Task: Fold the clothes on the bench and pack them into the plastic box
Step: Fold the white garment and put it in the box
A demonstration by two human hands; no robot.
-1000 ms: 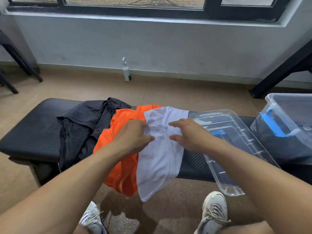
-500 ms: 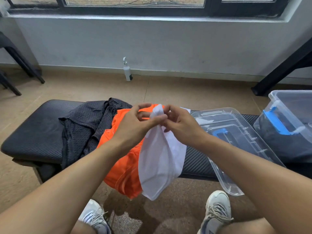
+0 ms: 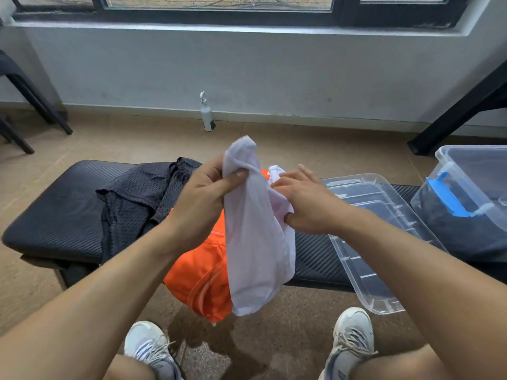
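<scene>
A white garment point(image 3: 255, 242) hangs in the air over the black bench point(image 3: 55, 215). My left hand point(image 3: 203, 198) grips its upper part, which sticks up above my fingers. My right hand point(image 3: 304, 204) lies against the cloth's right side with fingers spread and the thumb under a fold. Beneath it an orange garment point(image 3: 203, 278) droops over the bench's front edge. A dark mesh garment point(image 3: 137, 198) lies crumpled to the left. The clear plastic box point(image 3: 472, 193) with blue latches stands at the right end, dark clothing inside.
The box's clear lid point(image 3: 370, 242) lies on the bench right of my hands, overhanging the front edge. A white spray bottle point(image 3: 207, 113) stands on the floor by the wall. Black furniture legs point(image 3: 455, 116) slant at the right. My shoes point(image 3: 354, 338) are below.
The white garment was lifted off the bench and raised higher. My left hand moved up with its top bunched, while my right hand slid down along its right side.
</scene>
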